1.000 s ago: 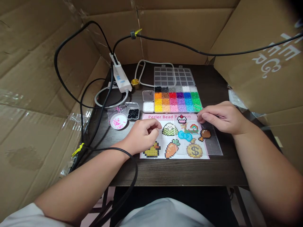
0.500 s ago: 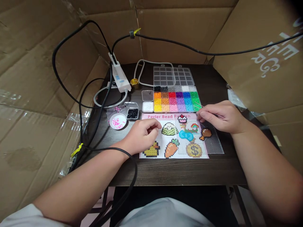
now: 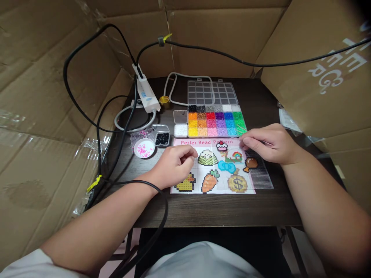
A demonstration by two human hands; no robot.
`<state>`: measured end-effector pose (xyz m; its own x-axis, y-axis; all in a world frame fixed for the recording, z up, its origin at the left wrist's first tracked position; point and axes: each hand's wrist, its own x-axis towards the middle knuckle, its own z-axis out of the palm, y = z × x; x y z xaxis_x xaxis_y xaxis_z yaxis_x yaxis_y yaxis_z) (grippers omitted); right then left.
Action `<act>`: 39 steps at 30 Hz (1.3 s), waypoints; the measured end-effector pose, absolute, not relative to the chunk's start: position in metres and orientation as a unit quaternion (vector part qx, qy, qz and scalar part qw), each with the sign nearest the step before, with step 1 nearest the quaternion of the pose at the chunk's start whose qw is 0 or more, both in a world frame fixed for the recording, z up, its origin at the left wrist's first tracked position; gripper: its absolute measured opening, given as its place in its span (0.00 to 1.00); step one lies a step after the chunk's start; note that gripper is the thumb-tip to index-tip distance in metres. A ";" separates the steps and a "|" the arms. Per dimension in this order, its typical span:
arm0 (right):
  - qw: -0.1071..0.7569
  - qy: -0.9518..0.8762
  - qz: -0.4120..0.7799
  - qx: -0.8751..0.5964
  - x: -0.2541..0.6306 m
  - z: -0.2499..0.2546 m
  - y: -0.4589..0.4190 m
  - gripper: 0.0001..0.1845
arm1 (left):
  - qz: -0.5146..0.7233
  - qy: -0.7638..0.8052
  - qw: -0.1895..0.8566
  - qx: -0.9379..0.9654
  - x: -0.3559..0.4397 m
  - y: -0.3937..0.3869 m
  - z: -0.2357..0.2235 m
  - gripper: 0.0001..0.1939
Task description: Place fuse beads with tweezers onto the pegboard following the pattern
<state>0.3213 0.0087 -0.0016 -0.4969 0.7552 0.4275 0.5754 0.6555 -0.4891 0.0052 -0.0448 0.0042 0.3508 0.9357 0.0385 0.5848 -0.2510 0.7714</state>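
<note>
My left hand [image 3: 174, 166] rests on the left part of a Perler bead pattern sheet [image 3: 213, 187], fingers curled with thumb against fingertips; what they hold is hidden. My right hand [image 3: 271, 144] lies on a clear pegboard [image 3: 262, 175] that covers the sheet's right side, its fingers pinched on what looks like a thin tool pointing toward the bead box. A blue bead bow [image 3: 226, 166] sits on the pegboard between my hands. The open box of coloured beads [image 3: 216, 121] stands just behind the sheet.
Left of the sheet are a white dish of pink beads [image 3: 144, 148] and a small case of black beads [image 3: 162, 138]. A white power unit [image 3: 146, 94] and black cables [image 3: 121, 127] lie at the back left. Cardboard walls surround the dark table [image 3: 220, 210].
The pegboard with the blue bow tilted slightly and settled back. Both hands stay almost where they were.
</note>
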 end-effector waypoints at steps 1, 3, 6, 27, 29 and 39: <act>0.308 -0.860 0.147 -0.379 0.321 -0.001 0.008 0.16 | 0.258 0.509 0.342 0.747 0.005 -0.045 0.004 0.10; 0.287 -0.875 0.160 -0.355 0.319 0.001 0.008 0.16 | 0.257 0.509 0.343 0.746 0.005 -0.045 0.004 0.10; 0.280 -0.880 0.159 -0.349 0.317 0.005 0.007 0.17 | 0.259 0.508 0.341 0.748 0.005 -0.044 0.004 0.09; 0.345 -0.814 0.120 -0.452 0.313 0.014 -0.030 0.08 | 0.334 0.507 0.427 0.670 0.007 -0.048 0.004 0.07; 0.371 -0.779 0.093 -0.497 0.314 0.012 -0.056 0.10 | 0.367 0.492 0.448 0.650 0.007 -0.052 0.004 0.12; 0.431 -0.593 0.154 -0.662 0.307 -0.042 -0.134 0.31 | 0.302 0.386 0.443 0.751 0.023 -0.078 0.004 0.28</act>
